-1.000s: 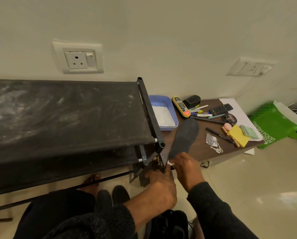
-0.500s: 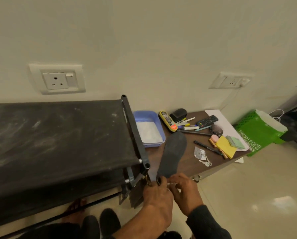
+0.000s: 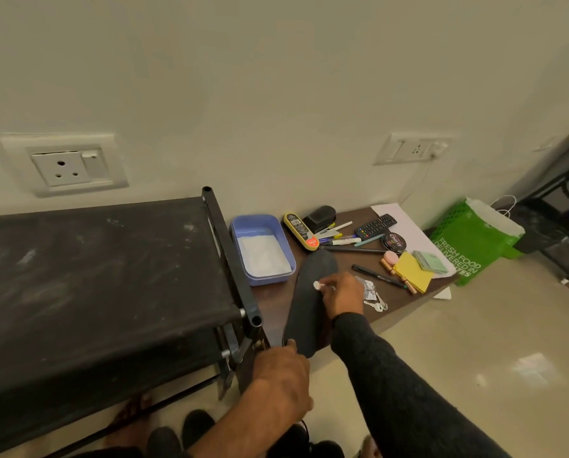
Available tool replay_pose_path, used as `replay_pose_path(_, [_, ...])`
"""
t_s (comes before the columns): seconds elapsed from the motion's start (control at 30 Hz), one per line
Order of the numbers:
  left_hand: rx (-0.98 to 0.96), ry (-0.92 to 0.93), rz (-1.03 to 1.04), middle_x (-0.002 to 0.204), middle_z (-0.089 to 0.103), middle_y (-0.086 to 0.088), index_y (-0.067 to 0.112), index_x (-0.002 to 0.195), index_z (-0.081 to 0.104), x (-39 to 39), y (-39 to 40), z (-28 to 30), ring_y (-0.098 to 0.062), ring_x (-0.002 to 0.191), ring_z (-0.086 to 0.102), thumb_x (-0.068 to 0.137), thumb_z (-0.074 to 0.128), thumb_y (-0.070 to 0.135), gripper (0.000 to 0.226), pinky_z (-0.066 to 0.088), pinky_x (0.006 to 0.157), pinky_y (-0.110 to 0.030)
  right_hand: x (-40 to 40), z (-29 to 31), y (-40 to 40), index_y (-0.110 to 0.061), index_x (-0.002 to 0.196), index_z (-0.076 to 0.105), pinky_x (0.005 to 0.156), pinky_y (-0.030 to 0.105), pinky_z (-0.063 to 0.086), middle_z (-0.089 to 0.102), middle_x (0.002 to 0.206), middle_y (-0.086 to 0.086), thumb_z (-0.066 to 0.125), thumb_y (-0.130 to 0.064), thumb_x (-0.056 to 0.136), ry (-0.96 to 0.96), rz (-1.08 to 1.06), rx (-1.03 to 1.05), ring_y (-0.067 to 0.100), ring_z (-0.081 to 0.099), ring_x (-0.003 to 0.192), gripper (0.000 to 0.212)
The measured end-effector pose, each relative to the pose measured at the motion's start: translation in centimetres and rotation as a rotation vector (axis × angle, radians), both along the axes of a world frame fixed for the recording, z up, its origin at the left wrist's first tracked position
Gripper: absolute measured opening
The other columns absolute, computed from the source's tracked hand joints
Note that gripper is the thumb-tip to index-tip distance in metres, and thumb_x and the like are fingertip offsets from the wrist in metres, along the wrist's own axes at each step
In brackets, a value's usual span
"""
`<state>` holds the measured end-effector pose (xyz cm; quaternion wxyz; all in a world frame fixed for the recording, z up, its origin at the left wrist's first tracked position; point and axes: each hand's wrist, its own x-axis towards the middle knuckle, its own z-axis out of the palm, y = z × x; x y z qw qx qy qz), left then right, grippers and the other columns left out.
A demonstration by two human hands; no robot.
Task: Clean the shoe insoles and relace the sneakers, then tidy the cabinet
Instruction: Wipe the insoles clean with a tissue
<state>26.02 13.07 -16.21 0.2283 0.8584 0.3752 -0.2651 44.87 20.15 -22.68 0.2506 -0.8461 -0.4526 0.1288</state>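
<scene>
A: Where's the insole?
B: The dark insole (image 3: 313, 302) lies flat on the bench (image 3: 273, 302), right of the black rack (image 3: 111, 276); the left hand (image 3: 281, 378) pins its near end, thumb on top.
A: And the right?
B: The right hand (image 3: 342, 294) has fingers pinching a white swab (image 3: 318, 285), tip touching the insole's middle.

Bare wooden tabletop (image 3: 270, 302) shows between the blue tray (image 3: 261, 247) and the dark insole (image 3: 313, 302), hemmed on the left by the black rack's corner post (image 3: 232, 259). Right of the insole, keys (image 3: 377, 305), a black pen (image 3: 377, 276) and yellow sticky notes (image 3: 413, 272) crowd the surface; beyond the table's edge the tiled floor (image 3: 474, 342) lies open.
</scene>
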Motion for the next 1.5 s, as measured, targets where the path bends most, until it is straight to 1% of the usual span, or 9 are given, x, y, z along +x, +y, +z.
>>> replay_pose_path(0.2, [0.038,-0.154,0.147,0.134,0.057,-0.011,0.013,0.130,0.059,0.1,0.1,0.9,-0.030,0.121,0.057,0.102,0.055,0.030,0.033,0.047,0.095,-0.040,-4.1,-1.1,-6.6,-0.014,0.091,0.077,0.081,0.030,0.053,0.067,0.098,0.006,0.070,-0.001,0.086,-0.081,0.167,0.146,0.020,0.063,0.089,0.015])
replay_pose_path(0.37, [0.134,-0.163,0.125,0.134,0.058,-0.012,0.016,0.133,0.060,1.0,1.8,1.2,-0.030,0.123,0.057,0.103,0.053,0.023,0.031,0.047,0.097,-0.039,-4.0,-1.0,-8.4,-0.018,0.086,0.076,0.070,0.007,0.045,0.067,0.093,-0.001,0.074,-0.003,0.081,-0.118,0.312,0.193,0.005,0.057,0.080,0.016])
replay_pose_path(0.53, [0.116,-0.174,0.139,0.132,0.058,-0.013,0.012,0.130,0.060,1.4,2.5,1.5,-0.029,0.122,0.056,0.102,0.056,0.024,0.030,0.048,0.095,-0.038,1.0,-0.4,-3.8,-0.018,0.102,0.075,0.090,0.030,0.049,0.063,0.107,0.002,0.059,-0.005,0.094,-0.130,0.138,0.036,0.016,0.057,0.098,0.022])
replay_pose_path(0.67, [0.076,-0.150,0.117,0.135,0.056,-0.014,0.009,0.133,0.059,2.2,2.4,1.6,-0.030,0.124,0.055,0.098,0.061,0.010,0.035,0.048,0.099,-0.038,2.9,-0.1,-1.6,-0.016,0.105,0.076,0.090,0.026,0.043,0.066,0.110,0.004,0.059,-0.006,0.094,-0.198,0.138,-0.011,0.019,0.058,0.103,0.023])
replay_pose_path(0.8, [0.079,-0.132,0.065,0.135,0.056,-0.016,0.007,0.133,0.059,3.4,2.6,1.5,-0.033,0.124,0.056,0.093,0.065,0.004,0.040,0.049,0.098,-0.040,3.5,0.4,1.3,-0.013,0.110,0.072,0.093,0.038,0.050,0.063,0.114,0.009,0.064,-0.009,0.091,-0.234,0.131,-0.149,0.025,0.059,0.104,0.022])
replay_pose_path(0.9, [0.035,-0.117,0.058,0.133,0.056,-0.017,0.007,0.132,0.058,3.7,2.9,1.3,-0.034,0.122,0.057,0.094,0.064,0.006,0.039,0.049,0.097,-0.041,3.5,0.5,4.0,-0.014,0.113,0.067,0.094,0.036,0.050,0.057,0.117,0.007,0.068,-0.011,0.089,-0.323,0.193,-0.207,0.024,0.056,0.106,0.024])
replay_pose_path(1.1, [0.002,-0.148,0.084,0.135,0.053,-0.017,0.006,0.134,0.058,3.1,3.2,1.4,-0.036,0.124,0.054,0.094,0.062,0.001,0.040,0.047,0.101,-0.041,3.9,0.0,8.7,-0.017,0.115,0.073,0.096,0.036,0.047,0.063,0.117,0.009,0.062,-0.008,0.092,-0.303,0.120,-0.070,0.027,0.059,0.111,0.028])
replay_pose_path(1.4, [0.022,-0.125,0.087,0.139,0.050,-0.016,0.007,0.136,0.056,2.4,2.5,1.7,-0.034,0.127,0.054,0.092,0.066,0.003,0.045,0.047,0.101,-0.041,-0.3,-2.2,-1.1,-0.017,0.103,0.076,0.084,0.031,0.052,0.065,0.103,0.003,0.069,-0.004,0.088,-0.233,0.280,0.074,0.019,0.060,0.091,0.022])
replay_pose_path(1.5, [0.047,-0.160,0.120,0.141,0.049,-0.016,0.007,0.138,0.053,2.0,2.1,1.6,-0.033,0.128,0.053,0.096,0.061,0.004,0.043,0.046,0.103,-0.040,-2.5,-1.5,-6.5,-0.021,0.095,0.075,0.076,0.011,0.046,0.062,0.098,-0.009,0.080,-0.015,0.081,-0.215,0.385,0.122,0.004,0.054,0.085,0.016])
